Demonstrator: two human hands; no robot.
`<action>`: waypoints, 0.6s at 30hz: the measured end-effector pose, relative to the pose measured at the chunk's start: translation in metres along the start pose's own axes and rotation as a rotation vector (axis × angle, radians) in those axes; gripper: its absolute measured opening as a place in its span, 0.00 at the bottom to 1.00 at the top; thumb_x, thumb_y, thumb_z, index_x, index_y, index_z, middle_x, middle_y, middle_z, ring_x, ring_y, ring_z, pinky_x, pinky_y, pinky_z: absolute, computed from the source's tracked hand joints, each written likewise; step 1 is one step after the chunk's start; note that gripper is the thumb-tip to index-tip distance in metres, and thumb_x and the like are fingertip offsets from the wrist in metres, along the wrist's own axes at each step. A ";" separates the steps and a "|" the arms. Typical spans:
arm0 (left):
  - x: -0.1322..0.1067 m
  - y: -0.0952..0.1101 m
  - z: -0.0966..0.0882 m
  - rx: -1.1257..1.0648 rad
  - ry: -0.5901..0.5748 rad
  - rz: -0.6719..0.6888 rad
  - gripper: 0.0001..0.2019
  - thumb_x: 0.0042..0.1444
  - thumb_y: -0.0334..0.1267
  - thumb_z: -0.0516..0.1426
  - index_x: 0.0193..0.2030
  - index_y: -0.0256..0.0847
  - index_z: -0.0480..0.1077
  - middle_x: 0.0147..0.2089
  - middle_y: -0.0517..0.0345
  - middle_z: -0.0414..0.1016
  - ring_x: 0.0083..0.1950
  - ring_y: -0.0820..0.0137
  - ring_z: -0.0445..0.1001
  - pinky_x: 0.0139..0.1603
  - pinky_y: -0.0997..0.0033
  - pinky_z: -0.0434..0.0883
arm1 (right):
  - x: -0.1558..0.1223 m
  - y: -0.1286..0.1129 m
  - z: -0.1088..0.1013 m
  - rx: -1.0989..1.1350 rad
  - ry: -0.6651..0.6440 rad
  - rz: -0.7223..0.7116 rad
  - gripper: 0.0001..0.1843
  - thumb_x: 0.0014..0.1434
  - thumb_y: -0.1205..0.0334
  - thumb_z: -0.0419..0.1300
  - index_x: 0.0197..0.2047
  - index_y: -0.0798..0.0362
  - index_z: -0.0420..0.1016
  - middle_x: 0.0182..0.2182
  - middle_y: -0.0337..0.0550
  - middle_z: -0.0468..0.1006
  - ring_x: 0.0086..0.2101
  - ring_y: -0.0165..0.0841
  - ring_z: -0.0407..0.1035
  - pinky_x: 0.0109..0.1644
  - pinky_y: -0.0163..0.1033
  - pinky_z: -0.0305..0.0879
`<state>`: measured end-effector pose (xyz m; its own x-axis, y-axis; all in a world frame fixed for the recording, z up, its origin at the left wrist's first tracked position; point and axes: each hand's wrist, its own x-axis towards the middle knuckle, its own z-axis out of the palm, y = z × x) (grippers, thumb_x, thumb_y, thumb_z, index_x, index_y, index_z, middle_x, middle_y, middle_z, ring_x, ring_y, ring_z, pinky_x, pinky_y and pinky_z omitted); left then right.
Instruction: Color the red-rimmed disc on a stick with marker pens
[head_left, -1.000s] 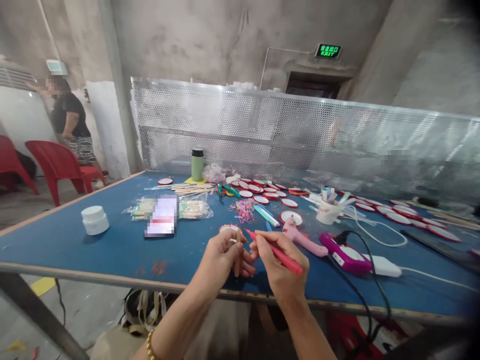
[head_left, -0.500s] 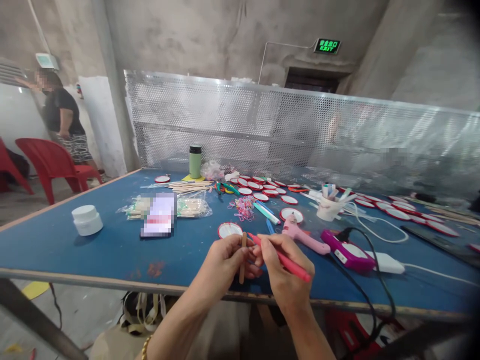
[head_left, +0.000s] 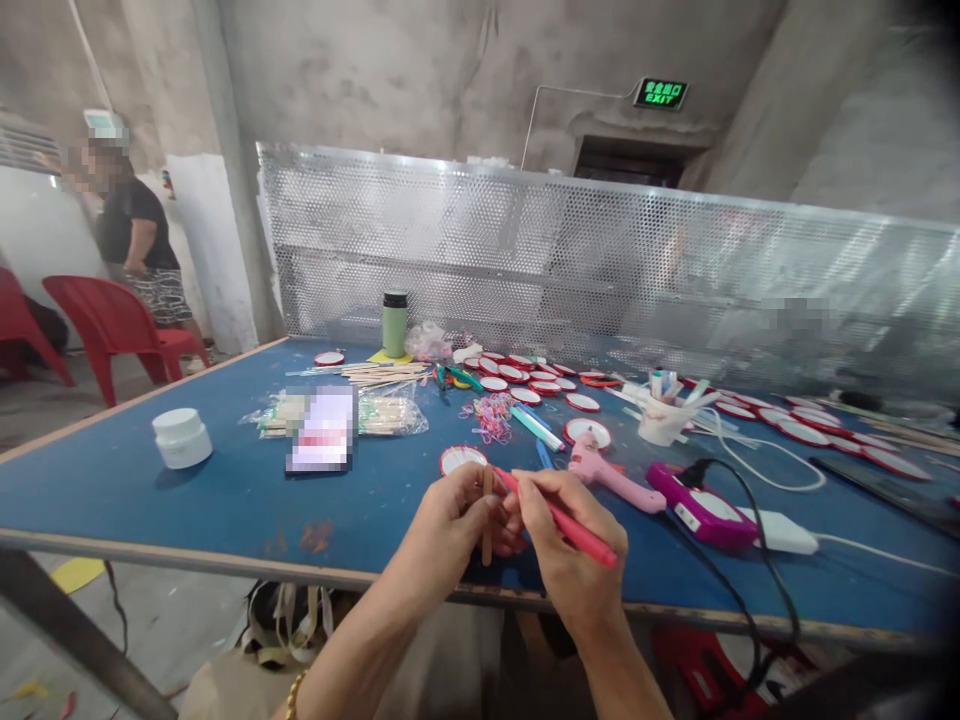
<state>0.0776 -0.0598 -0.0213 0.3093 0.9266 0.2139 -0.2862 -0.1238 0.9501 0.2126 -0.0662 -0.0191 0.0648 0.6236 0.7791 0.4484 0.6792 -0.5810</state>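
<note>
My left hand [head_left: 454, 520] pinches a thin wooden stick [head_left: 487, 525], held nearly upright above the table's front edge. In my right hand [head_left: 574, 540] is a red-pink marker pen [head_left: 581, 532], gripped as for writing, its tip close to the upper part of the stick. Whether the tip touches the stick I cannot tell. Just beyond my left hand lies a round white disc with a red rim [head_left: 462, 460], partly hidden by the fingers. A pink glue gun [head_left: 611, 478] rests to the right, behind my right hand.
On the blue table [head_left: 225, 520] stand a white jar [head_left: 182, 438], a propped phone [head_left: 322, 430], a green bottle [head_left: 394, 325] and a cup of pens [head_left: 664, 420]. Several red-rimmed discs [head_left: 514, 374] lie behind colourful rubber bands [head_left: 495, 415]. A purple power strip [head_left: 701, 508] trails cables at right. A person [head_left: 139, 225] stands far left.
The whole view has shifted slightly, so the table and its things sit a little further right. Both hands keep their hold on the stick and the marker pen.
</note>
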 end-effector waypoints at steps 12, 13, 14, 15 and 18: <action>-0.001 -0.004 -0.001 0.021 -0.005 0.043 0.10 0.59 0.43 0.57 0.34 0.40 0.63 0.27 0.63 0.71 0.25 0.75 0.72 0.28 0.75 0.71 | 0.000 -0.001 0.001 -0.005 -0.002 -0.026 0.08 0.64 0.60 0.59 0.36 0.50 0.78 0.26 0.37 0.81 0.24 0.29 0.75 0.30 0.32 0.72; -0.001 -0.004 -0.001 0.024 -0.006 0.045 0.10 0.60 0.43 0.57 0.34 0.39 0.63 0.27 0.63 0.70 0.26 0.75 0.72 0.29 0.76 0.71 | 0.000 -0.001 0.001 -0.006 -0.003 -0.028 0.08 0.64 0.60 0.59 0.36 0.50 0.78 0.26 0.36 0.81 0.24 0.29 0.75 0.30 0.31 0.72; -0.001 -0.003 -0.001 0.030 -0.005 0.052 0.10 0.60 0.42 0.57 0.34 0.39 0.63 0.27 0.63 0.70 0.25 0.76 0.71 0.28 0.76 0.71 | 0.000 -0.001 0.001 -0.008 -0.003 -0.031 0.07 0.64 0.61 0.59 0.36 0.50 0.78 0.26 0.36 0.81 0.24 0.29 0.75 0.30 0.31 0.72; -0.001 -0.003 -0.001 0.035 -0.006 0.059 0.10 0.60 0.42 0.57 0.34 0.39 0.63 0.26 0.63 0.70 0.25 0.76 0.71 0.28 0.77 0.70 | 0.000 0.000 0.001 -0.010 -0.002 -0.034 0.07 0.64 0.61 0.59 0.36 0.50 0.78 0.27 0.36 0.81 0.24 0.28 0.75 0.30 0.31 0.72; -0.001 -0.004 -0.001 0.045 -0.012 0.075 0.10 0.61 0.42 0.56 0.34 0.39 0.63 0.26 0.63 0.70 0.25 0.76 0.70 0.26 0.78 0.68 | 0.000 0.001 0.001 -0.008 0.000 -0.044 0.06 0.64 0.61 0.59 0.38 0.50 0.79 0.27 0.36 0.81 0.24 0.28 0.75 0.30 0.31 0.72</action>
<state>0.0773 -0.0594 -0.0255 0.2995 0.9097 0.2876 -0.2685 -0.2089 0.9404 0.2121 -0.0649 -0.0197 0.0449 0.5933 0.8037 0.4584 0.7026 -0.5442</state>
